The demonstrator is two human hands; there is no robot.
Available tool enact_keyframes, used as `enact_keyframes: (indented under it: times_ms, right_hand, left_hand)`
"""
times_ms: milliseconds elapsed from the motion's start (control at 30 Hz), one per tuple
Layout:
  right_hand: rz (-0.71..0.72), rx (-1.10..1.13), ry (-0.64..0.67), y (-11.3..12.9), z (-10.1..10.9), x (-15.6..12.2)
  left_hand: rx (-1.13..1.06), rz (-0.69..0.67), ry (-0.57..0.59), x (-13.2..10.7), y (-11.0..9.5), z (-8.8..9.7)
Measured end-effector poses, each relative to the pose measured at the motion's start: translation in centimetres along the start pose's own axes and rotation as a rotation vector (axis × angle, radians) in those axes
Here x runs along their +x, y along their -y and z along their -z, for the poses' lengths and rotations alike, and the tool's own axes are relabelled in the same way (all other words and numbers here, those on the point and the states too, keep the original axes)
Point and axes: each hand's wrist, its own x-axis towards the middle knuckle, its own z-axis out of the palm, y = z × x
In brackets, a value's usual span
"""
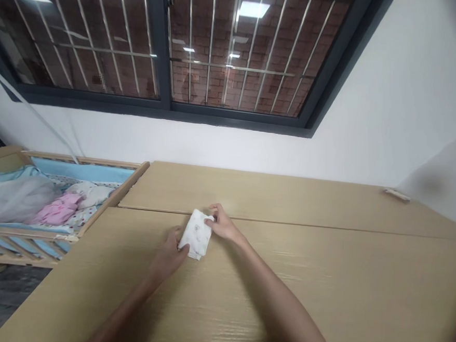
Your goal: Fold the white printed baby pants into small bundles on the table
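A small white folded cloth [197, 235] with a faint grey print is held tilted over the wooden tabletop [322, 282]. My left hand [171, 253] grips its lower left edge, thumb on the front and fingers behind. At the upper right corner, my right hand [222, 224] pinches the cloth with the thumb in front; part of its fingers is hidden behind. Whether the cloth touches the tabletop, I cannot tell.
To the left stands a wooden crib [108, 204] with blue lining, a pink cloth [59, 208] and pale bedding. A seam crosses the tabletop. A small white strip [397, 195] lies at the far right. A barred window [240, 52] is above.
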Motion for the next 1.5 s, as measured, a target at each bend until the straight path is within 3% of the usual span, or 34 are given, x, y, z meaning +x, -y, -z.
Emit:
enact_keyframes:
  times_ms: [167, 333, 400, 500, 600, 733, 1033, 1167, 1333, 1500]
  right_hand:
    - [0.002, -0.141, 0.009, -2.3, -1.5, 0.9]
    - [0.095, -0.277, 0.020, -0.2, -1.9, -0.3]
    - [0.244, -0.406, 0.115, 1.6, -2.0, -1.6]
    - [0.418, -0.497, 0.390, 4.0, -2.3, -3.7]
    - [0.375, -0.470, 0.624, 4.7, -2.7, -4.9]
    - [0.254, -0.445, 0.735, 3.3, -2.9, -4.7]
    - [0.341, -0.446, 0.456, -1.1, -1.8, 0.0]
    - [0.341, -0.496, 0.420, -2.0, -1.8, 0.9]
    - [0.261, -0.492, 0.291, -1.9, -2.0, -0.2]
    - [0.119, -0.413, -0.016, -1.8, -2.0, -1.3]
  left_hand:
    - [0.153, 0.046, 0.044, -0.8, -1.5, -0.8]
    - [0.318, -0.034, -0.010, -2.6, -3.7, -1.2]
    - [0.415, -0.160, -0.062, -3.9, -4.2, -2.3]
    - [0.560, -0.286, -0.101, -5.6, -4.1, -4.5]
    - [0.607, -0.269, -0.077, -6.4, -3.7, -6.0]
    - [0.620, -0.240, -0.057, -6.3, -3.7, -6.3]
    - [0.604, -0.208, -0.002, -5.8, -3.5, -6.1]
    - [0.607, -0.190, 0.013, -5.9, -3.9, -5.9]
    - [0.498, -0.196, 0.079, -4.4, -4.5, -2.7]
    - [0.535, 0.123, 0.024, -0.8, -3.3, 0.9]
